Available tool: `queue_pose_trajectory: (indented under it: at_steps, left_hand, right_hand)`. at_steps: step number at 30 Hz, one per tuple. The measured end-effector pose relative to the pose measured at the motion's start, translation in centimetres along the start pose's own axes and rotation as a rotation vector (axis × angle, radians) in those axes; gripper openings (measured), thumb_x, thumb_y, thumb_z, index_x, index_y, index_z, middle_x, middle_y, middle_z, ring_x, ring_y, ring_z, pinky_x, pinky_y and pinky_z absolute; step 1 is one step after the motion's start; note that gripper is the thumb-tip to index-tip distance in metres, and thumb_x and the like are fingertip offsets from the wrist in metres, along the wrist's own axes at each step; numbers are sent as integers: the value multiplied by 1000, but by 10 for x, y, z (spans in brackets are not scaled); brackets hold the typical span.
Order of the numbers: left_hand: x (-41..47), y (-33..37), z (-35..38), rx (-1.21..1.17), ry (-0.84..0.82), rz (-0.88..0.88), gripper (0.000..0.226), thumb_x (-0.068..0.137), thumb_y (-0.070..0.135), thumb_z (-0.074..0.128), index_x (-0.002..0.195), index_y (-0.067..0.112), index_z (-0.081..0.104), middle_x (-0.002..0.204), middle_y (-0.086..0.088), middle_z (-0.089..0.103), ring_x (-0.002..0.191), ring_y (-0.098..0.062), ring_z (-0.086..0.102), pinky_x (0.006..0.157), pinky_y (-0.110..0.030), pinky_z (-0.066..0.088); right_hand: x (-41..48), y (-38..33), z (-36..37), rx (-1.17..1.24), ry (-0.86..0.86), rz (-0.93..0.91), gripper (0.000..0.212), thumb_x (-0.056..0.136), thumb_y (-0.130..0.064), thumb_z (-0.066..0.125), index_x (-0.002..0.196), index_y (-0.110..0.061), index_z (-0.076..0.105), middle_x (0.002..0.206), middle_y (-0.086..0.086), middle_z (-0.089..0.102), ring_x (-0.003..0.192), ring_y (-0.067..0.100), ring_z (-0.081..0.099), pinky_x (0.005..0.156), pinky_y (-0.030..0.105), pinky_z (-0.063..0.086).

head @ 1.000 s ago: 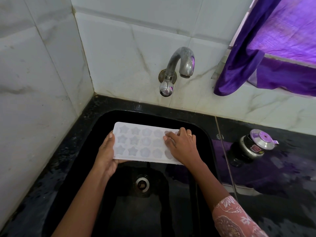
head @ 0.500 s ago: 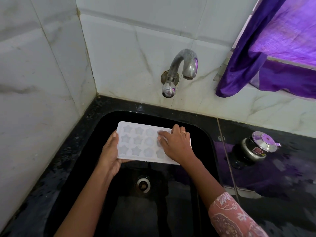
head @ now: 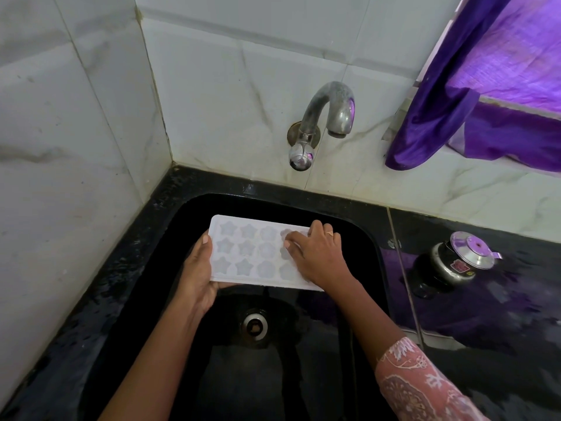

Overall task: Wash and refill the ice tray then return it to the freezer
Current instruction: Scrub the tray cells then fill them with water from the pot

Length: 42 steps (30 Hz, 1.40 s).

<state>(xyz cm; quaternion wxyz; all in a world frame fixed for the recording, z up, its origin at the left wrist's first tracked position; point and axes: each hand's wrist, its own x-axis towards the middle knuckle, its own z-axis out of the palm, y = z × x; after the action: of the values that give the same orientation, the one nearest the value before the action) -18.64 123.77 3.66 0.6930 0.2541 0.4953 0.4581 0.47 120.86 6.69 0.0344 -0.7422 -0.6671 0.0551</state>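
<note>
Sliding leftward, flat right hand (head: 319,257) rubs ice tray (head: 252,253); left hand (head: 196,279) still grips it.

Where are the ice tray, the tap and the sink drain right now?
ice tray (head: 246,248): head view, on a star-shaped cell near its middle.
tap (head: 312,112): head view, on the rising part of its curved spout.
sink drain (head: 255,326): head view, on the centre of its metal ring.

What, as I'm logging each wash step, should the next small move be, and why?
Probably lift the right hand off the ice tray and open the tap by its knob: no water runs from the spout, while the left hand holds the tray over the sink.
</note>
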Motion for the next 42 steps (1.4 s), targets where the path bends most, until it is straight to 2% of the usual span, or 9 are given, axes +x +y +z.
queue_pose_trajectory:
  at_steps: [3, 10, 14, 17, 22, 29, 34, 39, 42]
  left_hand:
    - [0, -1, 0, 5, -9, -4, 38, 98, 42, 35, 128, 24, 51, 110, -3, 66, 95, -23, 64, 65, -45, 54]
    - [1, 0, -1, -6, 7, 5, 36, 98, 41, 35, 125, 23, 52, 104, -1, 66, 92, -22, 65, 67, -44, 54]
    - [1, -2, -1, -1, 9, 11, 37, 98, 42, 35, 126, 25, 52, 109, -2, 66, 94, -22, 64, 66, -44, 54]
    - [1, -2, 1, -11, 15, 10, 36, 98, 41, 35, 125, 25, 52, 107, -1, 66, 94, -21, 64, 65, -43, 54]
    - [0, -4, 5, -25, 13, 8, 38, 97, 42, 36, 126, 22, 52, 108, -1, 66, 94, -21, 65, 64, -41, 55]
    - [3, -5, 3, -30, 23, 17, 39, 97, 43, 37, 127, 22, 53, 108, -2, 66, 95, -22, 65, 67, -41, 55]
    - [4, -5, 3, -23, 15, 27, 38, 96, 43, 38, 126, 23, 53, 109, -1, 66, 95, -22, 65, 64, -41, 57]
    - [3, -7, 6, -31, 12, 0, 37, 97, 42, 37, 125, 23, 54, 110, -3, 66, 97, -24, 65, 74, -47, 55]
    - [3, -8, 7, -46, 14, 7, 35, 96, 42, 38, 120, 24, 57, 108, -2, 67, 96, -24, 65, 72, -46, 55]
  right_hand:
    - [2, -2, 0, 38, 10, -2, 36, 99, -42, 30, 126, -31, 50, 109, 5, 41, 100, 21, 36, 82, 31, 25]
    - [-1, -2, 0, 77, -47, 0, 36, 99, -42, 30, 127, -32, 49, 109, 5, 39, 102, 23, 35, 87, 33, 26]
    - [-2, -4, -5, 39, 44, 16, 32, 99, -39, 33, 124, -26, 49, 112, 5, 42, 103, 22, 37, 84, 33, 25]
    - [-1, -14, -8, 84, 63, -49, 34, 98, -37, 34, 129, -28, 46, 112, 6, 42, 102, 22, 37, 80, 31, 22]
    - [5, -27, 0, 79, -25, -78, 36, 98, -39, 33, 131, -30, 46, 113, 5, 40, 105, 22, 36, 89, 34, 26]
    - [7, -29, 2, 126, -69, -76, 36, 98, -41, 33, 129, -31, 47, 111, 5, 40, 106, 22, 34, 89, 33, 23]
    - [9, -21, 0, 65, -39, -52, 36, 98, -43, 33, 125, -29, 52, 112, 7, 42, 106, 23, 37, 91, 34, 26]
    - [12, -23, 1, 91, -15, -33, 35, 97, -45, 33, 123, -30, 53, 110, 5, 41, 104, 23, 36, 88, 33, 26]
    - [12, -25, 1, 134, -28, -29, 35, 97, -44, 33, 124, -31, 51, 111, 5, 41, 106, 23, 36, 91, 33, 26]
